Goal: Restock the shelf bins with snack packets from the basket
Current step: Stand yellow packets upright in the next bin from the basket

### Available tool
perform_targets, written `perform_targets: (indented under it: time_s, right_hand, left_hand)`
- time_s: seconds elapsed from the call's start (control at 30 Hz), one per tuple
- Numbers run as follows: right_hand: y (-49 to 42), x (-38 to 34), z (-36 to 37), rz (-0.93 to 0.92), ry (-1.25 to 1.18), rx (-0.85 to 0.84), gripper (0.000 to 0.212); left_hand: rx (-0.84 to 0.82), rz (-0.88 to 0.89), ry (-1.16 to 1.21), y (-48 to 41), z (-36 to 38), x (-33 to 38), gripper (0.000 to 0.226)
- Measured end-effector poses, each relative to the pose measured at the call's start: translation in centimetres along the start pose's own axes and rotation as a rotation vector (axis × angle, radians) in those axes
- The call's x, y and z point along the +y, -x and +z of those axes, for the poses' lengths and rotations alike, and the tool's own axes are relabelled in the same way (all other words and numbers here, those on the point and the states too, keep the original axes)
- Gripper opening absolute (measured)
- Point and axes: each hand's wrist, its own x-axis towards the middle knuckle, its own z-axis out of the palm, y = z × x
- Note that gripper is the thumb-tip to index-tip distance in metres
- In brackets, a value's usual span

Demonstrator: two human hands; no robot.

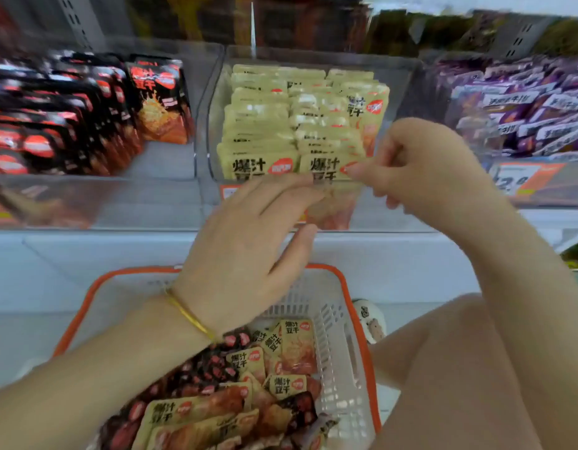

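Motion blur smears the pale yellow snack packet [334, 206], its left side behind the left hand [245, 241]. The orange-rimmed white plastic basket [341, 319] runs off the bottom edge.

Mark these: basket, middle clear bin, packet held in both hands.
basket [336, 352]: head view, white mesh of its right wall.
middle clear bin [216, 102]: head view, clear left wall.
held packet [334, 211]: head view, blurred lower half.
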Motion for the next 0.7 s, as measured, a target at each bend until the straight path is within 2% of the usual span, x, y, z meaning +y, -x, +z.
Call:
perform_targets:
  time_s: [0.07, 0.17, 0.2, 0.27, 0.37, 0.47, 0.53, 0.63, 0.67, 0.7]
  right_hand:
    - [2.5, -0.5, 4.5, -0.039, -0.009, -0.315, 0.025]
    - [4.5, 0.4, 15.2, -0.061, 0.219, -0.773, 0.016]
    - [5.3, 1.2, 18.8, -0.064, 0.242, -0.901, 0.018]
    - [7.2, 3.3, 25.8, -0.037, 0.293, -1.077, 0.019]
    - [10.4, 5.6, 33.3, 0.023, 0.327, -1.154, 0.031]
    - [13.6, 6.2, 36.9, 0.067, 0.235, -1.141, 0.043]
    - [15.0, 6.2, 38.1, 0.049, 0.218, -1.116, 0.039]
    - [14.9, 6.2, 38.8, 0.003, 0.206, -1.066, 0.010]
    - [14.3, 6.1, 38.6, 0.006, 0.175, -1.071, 0.014]
    - [13.5, 6.1, 38.3, 0.006, 0.138, -1.067, 0.027]
  left_hand:
    - [-0.152, -0.071, -0.018, 4.8, 0.5, -1.8, 0.041]
    - [-0.474, -0.281, -0.085, 10.9, 2.7, -6.1, 0.052]
    - [-0.566, -0.349, -0.108, 12.4, 3.5, -7.4, 0.052]
    - [-0.710, -0.456, -0.176, 14.4, 4.5, -9.5, 0.038]
    - [-0.810, -0.507, -0.188, 15.6, 5.7, -11.0, 0.032]
    - [-0.776, -0.513, -0.168, 16.2, 6.5, -11.7, 0.029]
    - [-0.777, -0.534, -0.174, 16.7, 6.6, -12.3, 0.028]
    - [-0.807, -0.561, -0.166, 16.9, 6.5, -13.0, 0.029]
    - [-0.824, -0.567, -0.166, 16.9, 6.6, -13.2, 0.029]
    - [-0.847, -0.575, -0.172, 16.9, 6.6, -13.5, 0.029]
